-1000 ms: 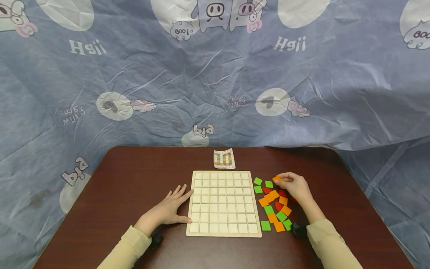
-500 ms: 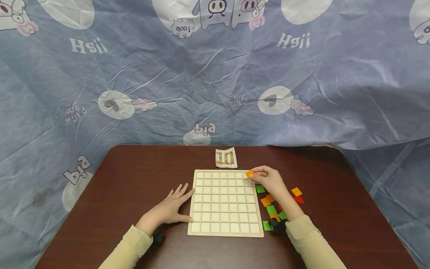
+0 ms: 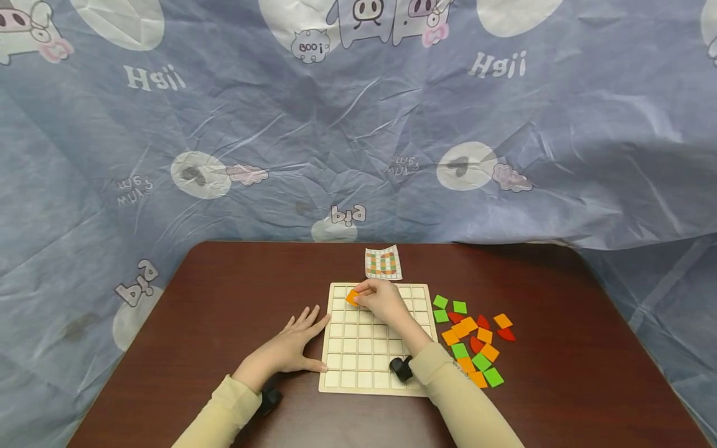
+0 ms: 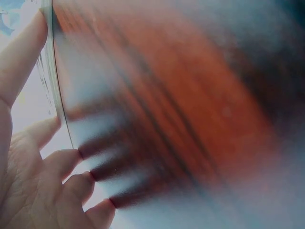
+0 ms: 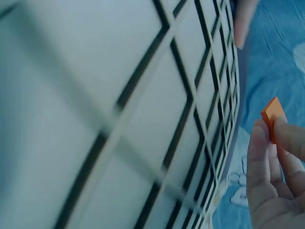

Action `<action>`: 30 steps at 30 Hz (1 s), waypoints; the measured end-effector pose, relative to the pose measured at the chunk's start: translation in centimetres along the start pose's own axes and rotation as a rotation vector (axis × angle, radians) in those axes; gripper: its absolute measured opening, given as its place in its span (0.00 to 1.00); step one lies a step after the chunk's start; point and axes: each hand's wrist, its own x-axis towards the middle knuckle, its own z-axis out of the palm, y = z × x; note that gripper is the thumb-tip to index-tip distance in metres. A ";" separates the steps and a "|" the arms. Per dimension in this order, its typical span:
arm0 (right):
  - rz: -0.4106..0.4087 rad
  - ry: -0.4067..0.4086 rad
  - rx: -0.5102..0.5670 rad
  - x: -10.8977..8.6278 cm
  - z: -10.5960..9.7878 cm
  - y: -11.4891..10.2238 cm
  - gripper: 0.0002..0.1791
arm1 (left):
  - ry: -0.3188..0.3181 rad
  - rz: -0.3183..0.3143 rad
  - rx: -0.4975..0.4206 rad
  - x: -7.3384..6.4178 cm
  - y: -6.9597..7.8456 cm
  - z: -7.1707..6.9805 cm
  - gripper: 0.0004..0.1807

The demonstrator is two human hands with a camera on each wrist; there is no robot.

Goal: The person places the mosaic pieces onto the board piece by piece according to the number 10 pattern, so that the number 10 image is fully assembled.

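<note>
A pale wooden grid board (image 3: 364, 345) with square cells lies on the table. My right hand (image 3: 383, 300) is over the board's far left part and pinches an orange square tile (image 3: 351, 297) between thumb and fingers. In the right wrist view the orange tile (image 5: 273, 114) stands tilted at the fingertips, off the cells. My left hand (image 3: 291, 345) rests on the table with spread fingers, thumb and index fingertip at the board's left edge. The left wrist view has the same hand (image 4: 52, 176) against the board's edge (image 4: 53, 71).
Right of the board lie loose green square tiles (image 3: 459, 351), orange square tiles (image 3: 503, 321) and red curved-edged pieces (image 3: 506, 335). A small paper card (image 3: 383, 263) with a coloured grid pattern lies behind the board. A printed cloth (image 3: 313, 137) hangs beyond the dark table (image 3: 241, 280).
My right hand has carried the orange tile leftward from the loose pile, across the board's far right corner, to above its far left cells. The left hand stays at the board's edge.
</note>
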 end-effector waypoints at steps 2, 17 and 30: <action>-0.034 0.003 -0.060 0.3 0.7 -0.3 0.07 | -0.001 0.003 0.000 0.0 0.2 0.0 0.56; -0.134 0.027 -0.258 2.0 2.7 -1.1 0.03 | -0.002 0.004 0.008 0.4 0.3 -0.4 0.55; -0.175 0.002 -0.288 2.0 3.8 -0.5 0.03 | 0.004 -0.003 -0.001 -0.1 0.0 0.0 0.55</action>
